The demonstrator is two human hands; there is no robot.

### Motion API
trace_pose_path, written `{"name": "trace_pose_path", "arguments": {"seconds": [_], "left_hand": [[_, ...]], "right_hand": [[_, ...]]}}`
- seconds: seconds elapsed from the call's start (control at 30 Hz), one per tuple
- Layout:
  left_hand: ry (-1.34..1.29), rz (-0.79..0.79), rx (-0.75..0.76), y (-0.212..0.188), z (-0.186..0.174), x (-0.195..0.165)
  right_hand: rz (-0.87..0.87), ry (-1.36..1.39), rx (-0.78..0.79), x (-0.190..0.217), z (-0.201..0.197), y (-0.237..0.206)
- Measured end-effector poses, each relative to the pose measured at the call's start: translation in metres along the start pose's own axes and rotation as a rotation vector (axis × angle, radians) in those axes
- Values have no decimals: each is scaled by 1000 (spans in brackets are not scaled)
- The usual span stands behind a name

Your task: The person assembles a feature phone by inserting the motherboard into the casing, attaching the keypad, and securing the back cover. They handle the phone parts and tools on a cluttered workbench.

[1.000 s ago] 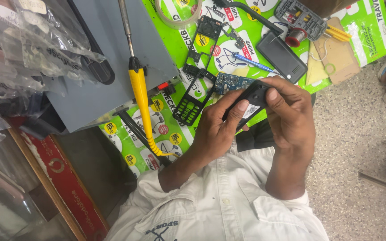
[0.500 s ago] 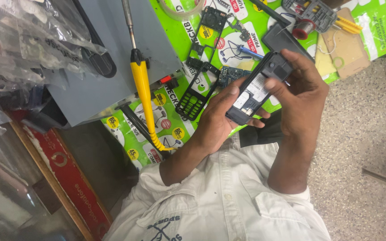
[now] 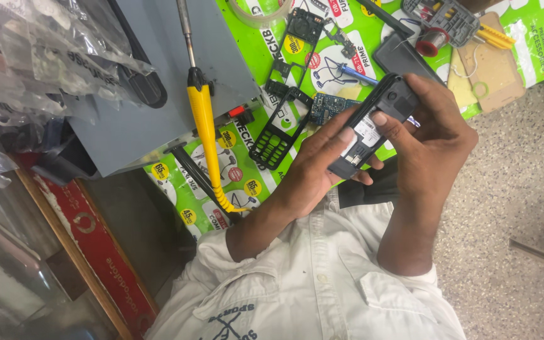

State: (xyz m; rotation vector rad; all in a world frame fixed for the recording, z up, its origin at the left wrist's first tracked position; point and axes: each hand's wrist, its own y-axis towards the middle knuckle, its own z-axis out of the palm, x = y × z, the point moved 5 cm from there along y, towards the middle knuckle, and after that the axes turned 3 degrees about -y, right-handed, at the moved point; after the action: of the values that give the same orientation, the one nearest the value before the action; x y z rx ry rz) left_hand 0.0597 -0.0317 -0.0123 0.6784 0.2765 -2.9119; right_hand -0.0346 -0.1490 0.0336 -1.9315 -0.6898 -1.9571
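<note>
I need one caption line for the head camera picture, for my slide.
Both hands, left hand and right hand, hold an opened black phone body above a green mat beside a yellow soldering iron.

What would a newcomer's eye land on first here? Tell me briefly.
The black phone body held in both hands, left hand and right hand, at the middle. Next, the yellow-handled soldering iron lying across a grey box on the left, and the bright green sheet strewn with phone parts.

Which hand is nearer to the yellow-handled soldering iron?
Left. The left hand is apart from the yellow-handled soldering iron; the right hand is farther, beyond the held black phone body.
</note>
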Motion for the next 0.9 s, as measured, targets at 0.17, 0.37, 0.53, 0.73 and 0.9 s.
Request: {"name": "trace_pose_path", "arguments": {"seconds": [0.17, 0.37, 0.53, 0.73, 0.9], "left_hand": [[185, 48, -54, 3, 2, -1], [274, 72, -47, -1, 3, -3], [327, 103, 0, -2, 6, -7], [602, 158, 9, -3, 14, -16], [882, 367, -170, -13, 20, -30]], "right_hand": [[-15, 23, 6, 1, -3, -4], [112, 118, -110, -15, -18, -1], [209, 518, 20, -24, -18, 1], [126, 255, 27, -14, -15, -6], [108, 18, 72, 1, -8, -22]]}}
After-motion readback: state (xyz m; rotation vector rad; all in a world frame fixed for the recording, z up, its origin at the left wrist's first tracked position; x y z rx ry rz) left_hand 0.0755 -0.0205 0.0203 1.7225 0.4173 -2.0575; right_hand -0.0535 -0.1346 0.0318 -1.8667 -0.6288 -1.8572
